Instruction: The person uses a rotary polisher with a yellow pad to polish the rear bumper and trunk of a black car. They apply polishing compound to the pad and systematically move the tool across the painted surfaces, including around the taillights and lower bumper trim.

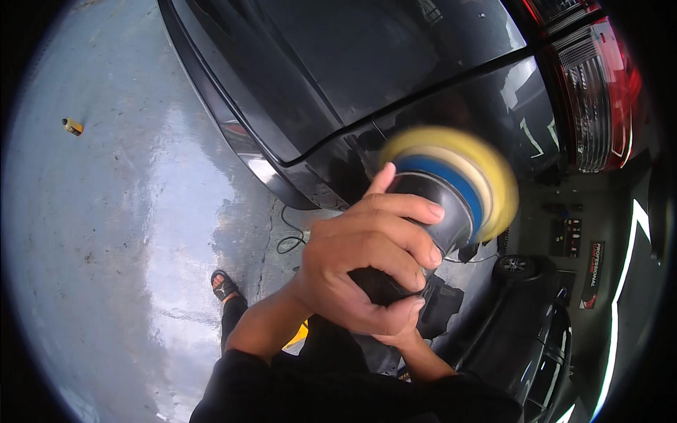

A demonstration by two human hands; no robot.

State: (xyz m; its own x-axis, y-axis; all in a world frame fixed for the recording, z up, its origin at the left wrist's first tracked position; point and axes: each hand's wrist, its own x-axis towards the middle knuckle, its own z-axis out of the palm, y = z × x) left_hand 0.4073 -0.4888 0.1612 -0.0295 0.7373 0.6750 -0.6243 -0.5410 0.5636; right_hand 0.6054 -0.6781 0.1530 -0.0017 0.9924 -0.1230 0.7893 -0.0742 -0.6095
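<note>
A power polisher [431,195] with a dark body, a blue backing plate and a yellow foam pad [494,174] is in front of me. The pad's edge is blurred, as if spinning. It lies against or very close to the dark car's glossy rear bodywork [338,153]; its working face is hidden. My left hand [365,254] wraps over the polisher's body, fingers curled around it. Below it, only the wrist side of my right hand [394,338] shows; its fingers are hidden behind the left. The red and clear tail light [597,100] sits right of the pad.
A yellow bottle [72,126] stands or lies on the grey floor [121,211] at left. A black cord [290,244] loops below the car's lower edge. At right are another dark car [508,328], a wall banner [591,275] with writing, and a bottle rack [566,238].
</note>
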